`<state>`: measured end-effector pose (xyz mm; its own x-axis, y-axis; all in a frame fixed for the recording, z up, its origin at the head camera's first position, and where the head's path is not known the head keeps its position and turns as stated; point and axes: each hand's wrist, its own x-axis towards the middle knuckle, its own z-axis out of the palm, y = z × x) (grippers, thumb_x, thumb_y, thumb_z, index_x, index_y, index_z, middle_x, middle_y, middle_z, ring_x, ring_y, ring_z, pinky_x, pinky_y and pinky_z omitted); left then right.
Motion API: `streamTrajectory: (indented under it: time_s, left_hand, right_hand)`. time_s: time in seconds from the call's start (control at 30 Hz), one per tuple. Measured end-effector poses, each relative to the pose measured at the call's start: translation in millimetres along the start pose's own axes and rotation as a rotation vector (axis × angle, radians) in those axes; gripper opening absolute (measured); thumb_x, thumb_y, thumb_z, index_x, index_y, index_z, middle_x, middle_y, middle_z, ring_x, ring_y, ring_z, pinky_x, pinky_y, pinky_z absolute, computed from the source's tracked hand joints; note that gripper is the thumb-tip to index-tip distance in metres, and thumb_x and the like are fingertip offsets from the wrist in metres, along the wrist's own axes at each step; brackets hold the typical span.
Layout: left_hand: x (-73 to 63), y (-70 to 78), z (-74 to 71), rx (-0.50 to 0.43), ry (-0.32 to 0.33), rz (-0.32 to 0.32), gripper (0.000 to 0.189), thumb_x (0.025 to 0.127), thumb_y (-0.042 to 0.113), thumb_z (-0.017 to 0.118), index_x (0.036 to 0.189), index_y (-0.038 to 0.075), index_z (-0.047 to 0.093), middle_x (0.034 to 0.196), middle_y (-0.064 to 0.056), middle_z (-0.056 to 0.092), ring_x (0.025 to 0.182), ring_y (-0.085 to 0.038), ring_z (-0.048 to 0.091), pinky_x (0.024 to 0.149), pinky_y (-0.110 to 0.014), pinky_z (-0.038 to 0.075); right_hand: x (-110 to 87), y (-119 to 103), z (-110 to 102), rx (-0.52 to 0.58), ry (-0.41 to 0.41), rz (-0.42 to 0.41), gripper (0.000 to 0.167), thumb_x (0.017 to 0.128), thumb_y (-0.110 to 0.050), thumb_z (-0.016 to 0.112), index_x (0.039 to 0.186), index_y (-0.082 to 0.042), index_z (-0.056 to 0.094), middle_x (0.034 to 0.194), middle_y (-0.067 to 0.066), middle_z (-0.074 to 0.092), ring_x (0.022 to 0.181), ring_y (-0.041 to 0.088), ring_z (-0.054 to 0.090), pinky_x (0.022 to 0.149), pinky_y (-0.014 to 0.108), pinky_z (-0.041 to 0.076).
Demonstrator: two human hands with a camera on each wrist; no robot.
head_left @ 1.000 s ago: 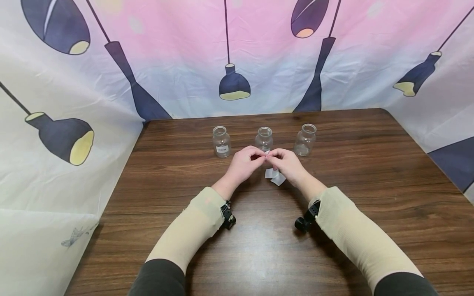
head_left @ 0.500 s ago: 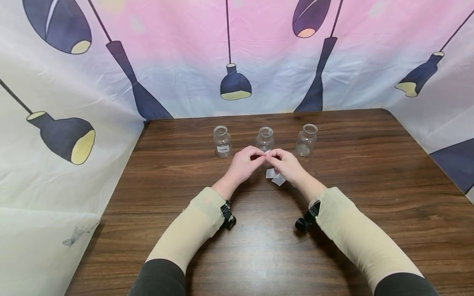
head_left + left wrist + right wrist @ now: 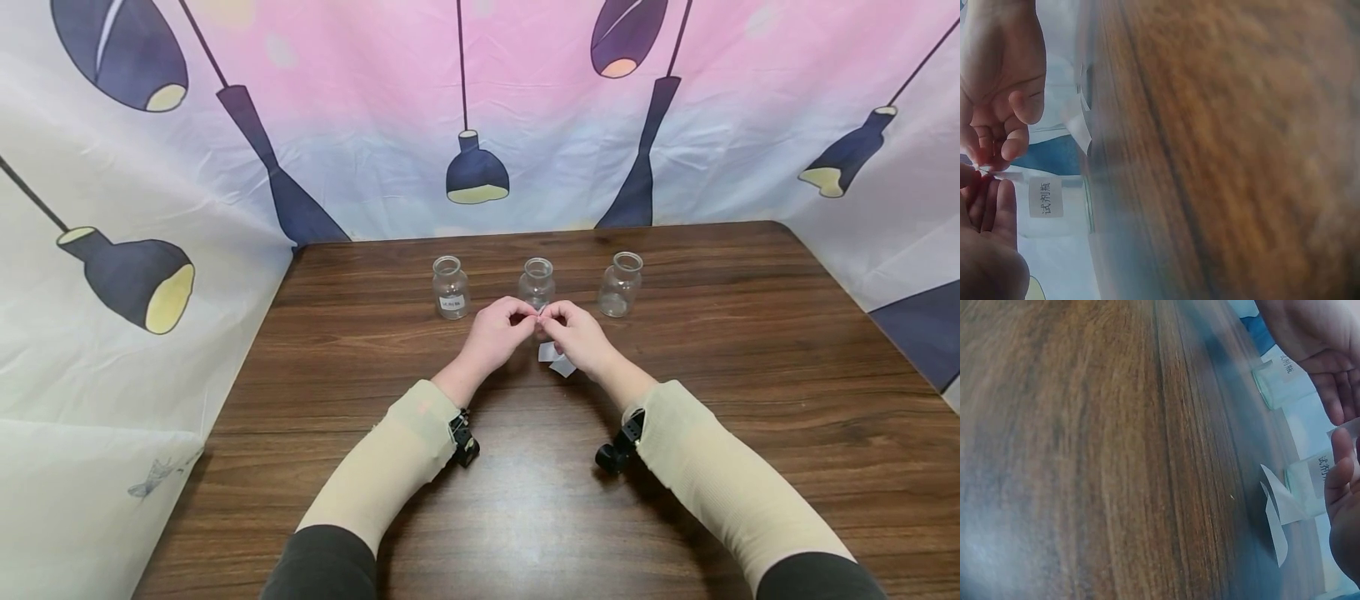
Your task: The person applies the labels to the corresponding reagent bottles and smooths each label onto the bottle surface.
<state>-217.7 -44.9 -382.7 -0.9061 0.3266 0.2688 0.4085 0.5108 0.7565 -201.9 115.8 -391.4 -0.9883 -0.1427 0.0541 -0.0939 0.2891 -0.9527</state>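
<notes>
In the head view my left hand (image 3: 495, 335) and right hand (image 3: 581, 335) meet fingertip to fingertip over the table. Between them they pinch a small white paper label (image 3: 1349, 427), mostly hidden by the fingers. Right behind the hands stands the middle clear glass jar (image 3: 537, 283), which bears a printed label in the right wrist view. To its left is another glass jar (image 3: 450, 283) with a printed white label (image 3: 1045, 197); a third jar (image 3: 620, 287) stands to the right. Loose pieces of white paper (image 3: 550, 352) lie below the right hand, curling up from the wood.
All three jars are lidless and stand in a row toward the back of the brown wooden table (image 3: 360, 417). A printed fabric backdrop (image 3: 360, 150) hangs behind the table and along its sides. A small black camera is strapped to each wrist.
Both hands stay almost in place, still fingertip to fingertip. The white label between them shows a little less than before. Jars and loose paper have not moved.
</notes>
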Motion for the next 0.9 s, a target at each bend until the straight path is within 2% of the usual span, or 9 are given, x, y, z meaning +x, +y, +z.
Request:
streamTrajectory:
  time_s: [0.13,0.3,0.6,0.9]
  left_hand:
    - [-0.5,0.0,0.8,-0.018,0.013,-0.024,0.012,0.088,0.019,0.061,0.092,0.01,0.068,0.095,-0.001,0.063,0.088,-0.014,0.056,0.079,-0.028,0.046]
    - [0.4,-2.9,1.5,-0.038,0.04,-0.046,0.009,0.087,0.017,0.061,0.089,0.009,0.066,0.089,-0.002,0.062,0.083,-0.015,0.055,0.075,-0.028,0.044]
    - [0.4,-5.5,-1.3,-0.053,0.057,-0.072,0.008,0.086,0.015,0.06,0.086,0.01,0.066,0.084,0.0,0.062,0.077,-0.014,0.053,0.07,-0.026,0.043]
    - [-0.2,-9.1,-4.1,-0.072,0.055,-0.106,0.009,0.086,0.016,0.059,0.088,0.009,0.065,0.084,-0.001,0.061,0.076,-0.014,0.053,0.069,-0.027,0.043]
  right_hand:
    - [-0.2,-0.7,-1.8,0.001,0.005,0.015,0.014,0.092,-0.011,0.053,0.096,0.003,0.054,0.091,0.016,0.064,0.072,0.023,0.059,0.053,0.021,0.041]
    - [-0.5,-0.5,-4.5,-0.006,0.021,0.033,0.013,0.09,-0.009,0.051,0.096,0.002,0.055,0.086,0.013,0.064,0.062,0.015,0.053,0.053,0.02,0.04]
    - [0.7,4.7,-12.3,0.013,0.033,0.054,0.014,0.092,-0.009,0.052,0.097,0.003,0.056,0.075,0.005,0.062,0.052,0.009,0.043,0.05,0.021,0.038]
    - [0.2,10.7,-17.5,0.095,0.02,0.066,0.021,0.091,-0.006,0.05,0.102,0.011,0.052,0.073,0.006,0.057,0.05,0.007,0.042,0.047,0.018,0.034]
